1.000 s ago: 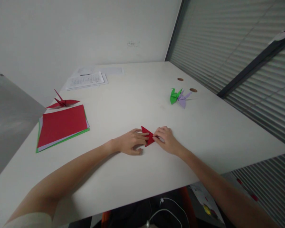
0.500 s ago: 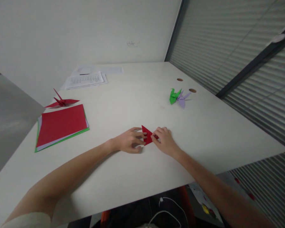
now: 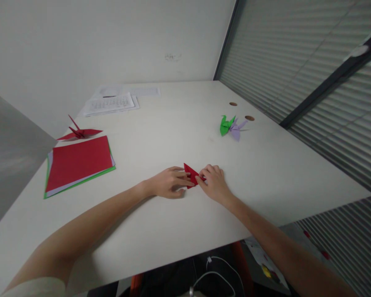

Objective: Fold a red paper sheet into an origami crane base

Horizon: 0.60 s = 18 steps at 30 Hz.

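clearly, in the head view, both bare hands meet over one small piece of work on a white table (image 3: pixel 160 235). the red folded paper (image 3: pixel 193 176), a small pointed shape, lies near the table's front edge, between the two hands and partly hidden by their fingers. the left hand (image 3: pixel 170 182) rests palm down with its fingers spread and loosely bent, the fingertips set on the paper's left part; it presses rather than grasps. the right hand (image 3: pixel 214 183) is curled, its thumb and forefinger pinched on the right-hand point of the paper.

well to the left lies a stack of coloured sheets (image 3: pixel 80 163), red on top, with lilac and green edges showing beneath. just behind it sits a red crane (image 3: pixel 79 133), wings spread. farther back are some printed pages (image 3: pixel 111 104), overlapping one another. on the right side of the table, beyond the right hand, a green crane (image 3: pixel 225 127) and a lilac crane (image 3: pixel 235 132) stand close together, near two round brown spots (image 3: pixel 250 118). slatted blinds (image 3: pixel 284 53) run along the right, and below the front edge a white cable (image 3: pixel 214 272) loops over dark fabric.
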### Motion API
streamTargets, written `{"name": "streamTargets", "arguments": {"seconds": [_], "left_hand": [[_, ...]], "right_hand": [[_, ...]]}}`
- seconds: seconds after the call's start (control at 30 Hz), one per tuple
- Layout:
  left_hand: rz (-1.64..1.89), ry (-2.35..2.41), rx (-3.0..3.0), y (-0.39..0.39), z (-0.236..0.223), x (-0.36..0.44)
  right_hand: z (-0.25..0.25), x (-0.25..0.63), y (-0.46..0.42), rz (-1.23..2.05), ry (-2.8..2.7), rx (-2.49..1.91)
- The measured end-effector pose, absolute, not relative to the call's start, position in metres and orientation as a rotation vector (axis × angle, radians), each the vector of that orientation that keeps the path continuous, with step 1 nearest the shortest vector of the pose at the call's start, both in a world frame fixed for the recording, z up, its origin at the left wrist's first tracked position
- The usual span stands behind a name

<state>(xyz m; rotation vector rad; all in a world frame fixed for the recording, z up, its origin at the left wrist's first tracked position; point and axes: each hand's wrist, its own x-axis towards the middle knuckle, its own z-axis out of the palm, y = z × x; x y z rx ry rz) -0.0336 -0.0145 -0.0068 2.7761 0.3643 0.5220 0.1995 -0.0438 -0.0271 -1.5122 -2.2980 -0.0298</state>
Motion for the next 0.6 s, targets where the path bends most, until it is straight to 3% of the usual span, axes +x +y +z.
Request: {"name": "streamTargets", "arguments": {"seconds": [0.6], "left_hand": [[0.578,0.366,2.861,-0.016,-0.0103,-0.0319]], "right_hand": [[-0.0266,0.1987,-0.0442,-0.025,-2.28,-1.584]]}}
